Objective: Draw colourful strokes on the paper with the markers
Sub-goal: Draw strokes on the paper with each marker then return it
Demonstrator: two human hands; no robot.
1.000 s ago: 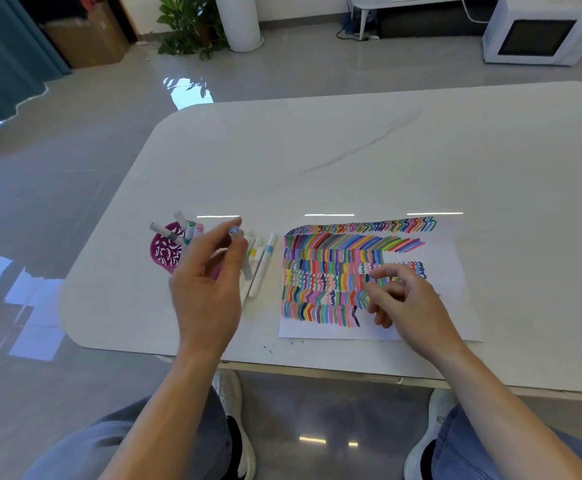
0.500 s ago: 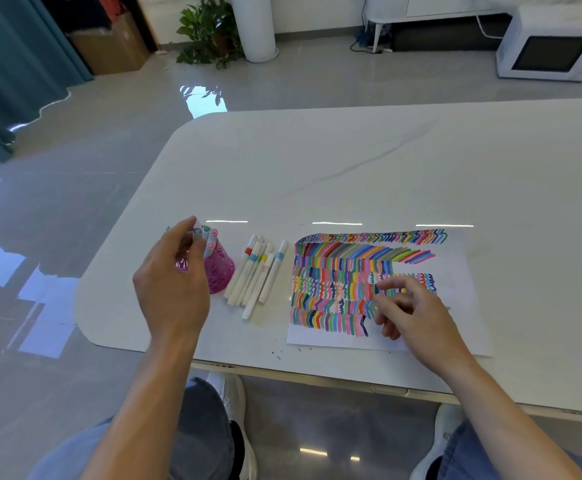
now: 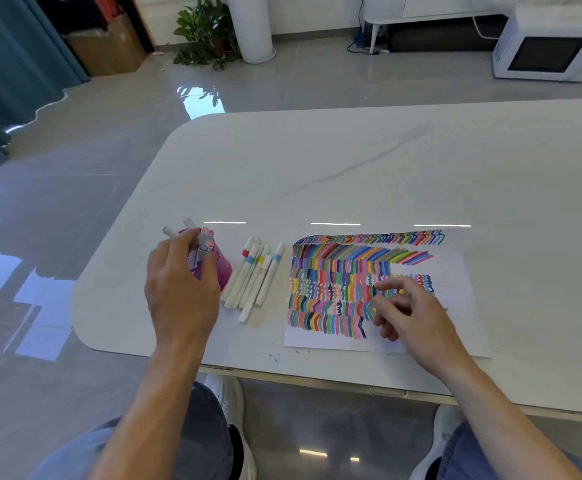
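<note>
Step in hand: choosing the next colour. No marker is on the paper (image 3: pixel 454 271), so this is a change of pen and not a stroke.
Left hand: the left hand (image 3: pixel 178 292) is at the pink cup (image 3: pixel 223 270), with its fingers curled round the markers in the cup (image 3: pixel 203 244), apparently picking one out.
Right hand: the right hand (image 3: pixel 416 315) rests on the near right part of the paper, forefinger reaching forward and the other fingers loosely bent. I cannot tell whether anything small is held between its fingertips.
Paper: it lies flat on the white table (image 3: pixel 351 161), at 3 o'clock from the cup. Rows of strokes (image 3: pixel 334 268) cover most of it, and bare patches remain at the right edge and the near edge.
Loose markers: the loose markers (image 3: pixel 253 280) lie side by side on the table between cup and paper, touching one another.
Long axis, loose markers: from 7 o'clock to 1 o'clock, with the colour bands towards the 1 o'clock end.
Long axis, cup markers: near upright, with their upper ends fanned between 10 and 12 o'clock.
Next move: lift one marker clear without tipping the cup, uncap it, carry it towards 3 o'clock, and set the tip on a bare patch.
Progress: by my reckoning well advanced, with little white space left.
</note>
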